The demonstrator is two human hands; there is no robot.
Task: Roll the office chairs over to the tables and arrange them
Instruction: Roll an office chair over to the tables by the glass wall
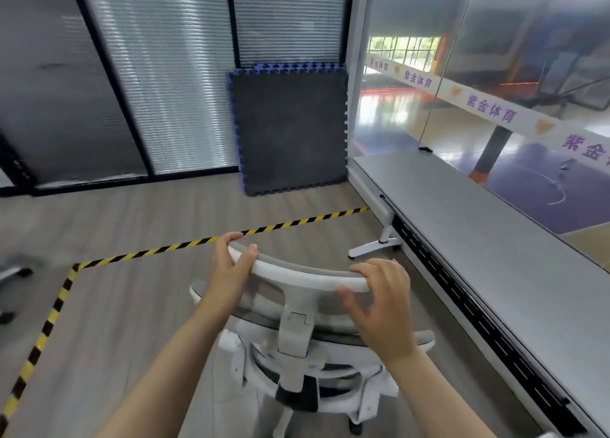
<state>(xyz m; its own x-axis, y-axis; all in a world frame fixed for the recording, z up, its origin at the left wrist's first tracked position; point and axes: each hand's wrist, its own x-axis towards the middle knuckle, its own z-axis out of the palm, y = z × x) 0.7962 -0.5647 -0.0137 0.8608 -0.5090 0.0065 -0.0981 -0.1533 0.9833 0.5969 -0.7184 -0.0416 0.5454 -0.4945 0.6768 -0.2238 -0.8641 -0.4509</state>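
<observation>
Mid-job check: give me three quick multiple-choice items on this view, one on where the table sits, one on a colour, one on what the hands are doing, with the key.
1. Where is the table relative to the chair?
A. To its right, along the glass wall
B. To its left
C. Behind the person

2. What colours is the floor tape?
A. Red and white
B. Yellow and black
C. Solid blue

3. What are the hands doing?
A. Both hang free
B. Only one touches the chair
C. Both hold the headrest

Key:
1 A, the long grey top runs down the right side beside the glass.
2 B, the stripes alternate yellow and black.
3 C, the left hand grips its left end and the right hand curls over its right end.
</observation>
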